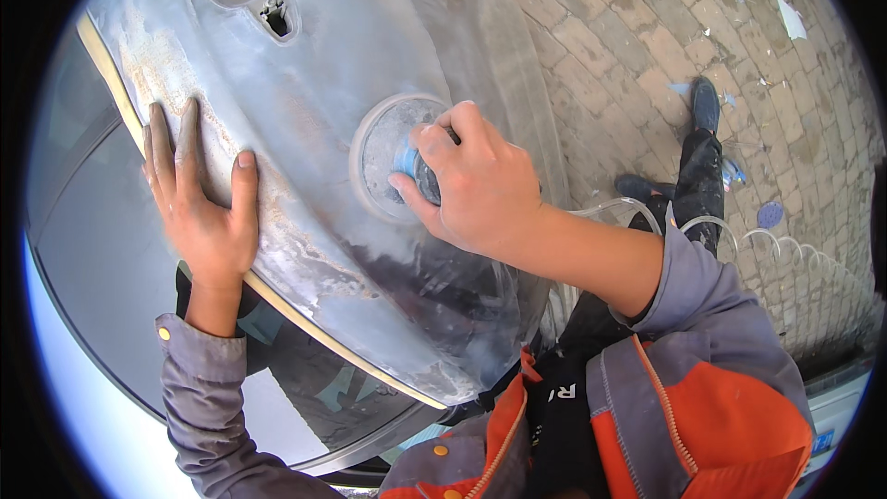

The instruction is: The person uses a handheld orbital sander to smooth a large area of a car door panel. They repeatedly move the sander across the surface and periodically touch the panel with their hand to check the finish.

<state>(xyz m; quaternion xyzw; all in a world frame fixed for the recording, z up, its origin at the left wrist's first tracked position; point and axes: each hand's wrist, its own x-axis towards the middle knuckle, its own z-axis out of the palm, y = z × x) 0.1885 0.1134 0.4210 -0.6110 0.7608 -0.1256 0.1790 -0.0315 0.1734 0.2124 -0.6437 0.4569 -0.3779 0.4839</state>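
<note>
My right hand (485, 185) is wrapped round the top of a round sander (377, 162), whose wide disc lies against a grey, dusty car body panel (379, 28). A blue band shows between the thumb and the disc; the underside of the disc is hidden. Fingers apart, my left hand (199, 231) rests flat on the panel's edge beside the window. Around it the paint is worn to whitish and rusty patches (157, 55). A strip of yellowish tape (314, 331) runs along the window edge under that hand.
Left of the panel is the dark car window (88, 212). A clear coiled hose (767, 238) trails right from near my right forearm. Brick paving (610, 55) with paper scraps (792, 18) lies at right, where my shoe (704, 103) stands. The panel has a small cut-out (275, 18).
</note>
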